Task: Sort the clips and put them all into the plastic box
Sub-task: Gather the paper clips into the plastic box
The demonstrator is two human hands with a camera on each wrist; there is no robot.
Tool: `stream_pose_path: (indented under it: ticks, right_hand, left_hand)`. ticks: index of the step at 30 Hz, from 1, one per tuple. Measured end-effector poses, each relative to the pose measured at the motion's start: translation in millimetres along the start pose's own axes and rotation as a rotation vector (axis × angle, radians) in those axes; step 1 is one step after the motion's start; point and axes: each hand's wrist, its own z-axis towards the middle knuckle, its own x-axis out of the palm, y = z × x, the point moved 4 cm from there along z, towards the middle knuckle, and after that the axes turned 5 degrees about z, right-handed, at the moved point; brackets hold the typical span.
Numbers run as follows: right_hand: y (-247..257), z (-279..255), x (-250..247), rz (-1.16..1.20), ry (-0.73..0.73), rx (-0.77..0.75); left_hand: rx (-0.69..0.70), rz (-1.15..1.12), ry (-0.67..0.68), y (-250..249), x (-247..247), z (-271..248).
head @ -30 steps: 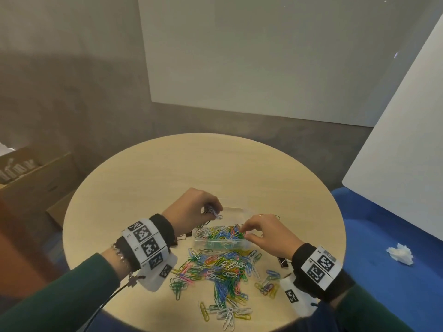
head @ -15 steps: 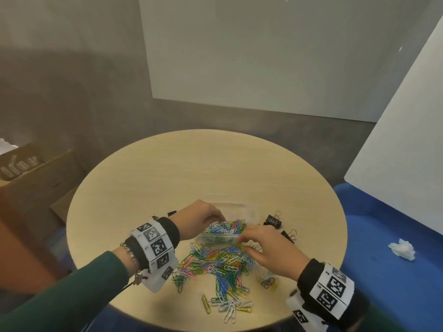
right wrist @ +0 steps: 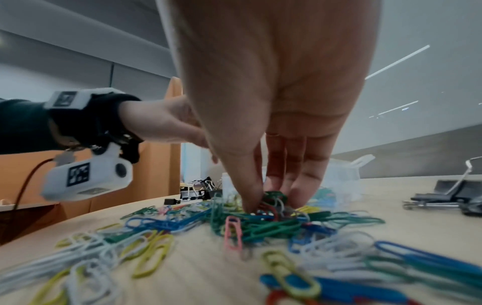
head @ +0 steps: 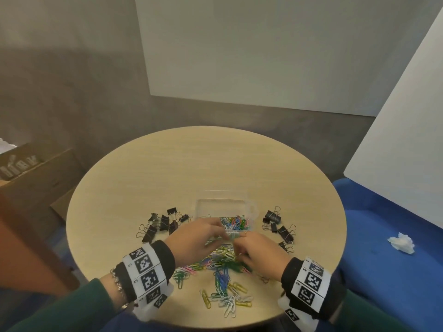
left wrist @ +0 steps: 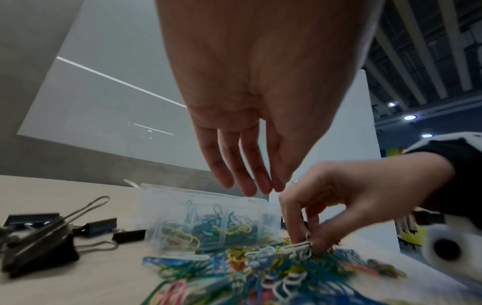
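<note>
On the round table (head: 167, 168) we're mid-grab: right hand (head: 260, 254) pinching paper clips (right wrist: 271, 218) from the pile, left hand (left wrist: 260, 115) relaxed, fingers straight, above; next, probably lift them into the plastic box (head: 250, 209) just behind.

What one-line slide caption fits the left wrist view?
Right hand pinches paper clips from the colourful pile beside the plastic box; left hand hovers open above.

Multicoloured paper clips (head: 223, 264), black binder clips (head: 163, 224), clear plastic box (head: 225, 207), beige table (head: 203, 164)
</note>
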Motion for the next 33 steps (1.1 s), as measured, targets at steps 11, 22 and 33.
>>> stream_pose_path:
  ticks: [11, 22, 33]
  right_hand:
    - [-10.9, -4.1, 8.2, 0.022, 0.093, 0.04]
    - [-9.0, -0.6, -10.3, 0.094, 0.016, 0.022]
    - [-17.9, 15.0, -64.1, 0.38, -0.085, 0.122]
  left_hand:
    - [-0.131, 0.091, 0.217, 0.3, 32.0, -19.5]
    - [-0.149, 0.194, 0.251, -3.9, 37.8, 2.2]
    - [-0.156, 0.146, 0.198, 0.1, 29.3, 4.8]
